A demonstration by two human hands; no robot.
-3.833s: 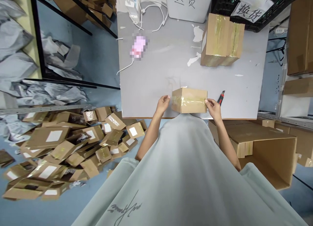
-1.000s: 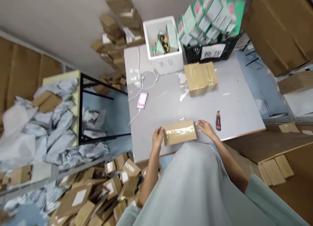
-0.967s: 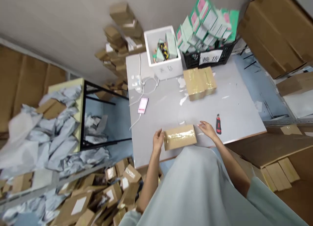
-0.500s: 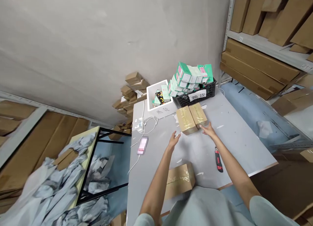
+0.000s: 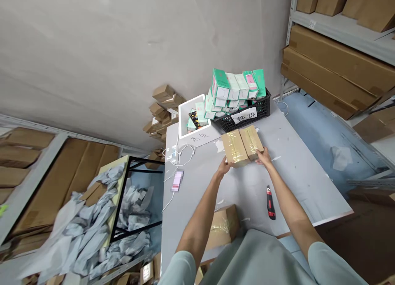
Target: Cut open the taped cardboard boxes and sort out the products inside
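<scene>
Two taped cardboard boxes stand side by side on the grey table point(image 5: 191, 198), the left box point(image 5: 235, 148) a little larger than the right box point(image 5: 252, 141). My left hand point(image 5: 224, 165) is at the near left corner of the left box, fingers against it. My right hand point(image 5: 263, 157) holds the near right corner of the right box. Between them the two hands grip the pair from both sides. Close to my body lies another taped box point(image 5: 222, 227). A red and black utility knife point(image 5: 270, 202) rests right of it.
Behind the boxes are a black crate point(image 5: 262, 109) piled with green and white boxes point(image 5: 221, 82) and a white bin point(image 5: 182, 122). A phone point(image 5: 177, 181) and white cables lie at the left. Shelves of cartons point(image 5: 336, 67) stand at the right.
Both hands have closed in on the pair of boxes and now touch them. Before, my left hand was apart from the left box. The view has shifted slightly.
</scene>
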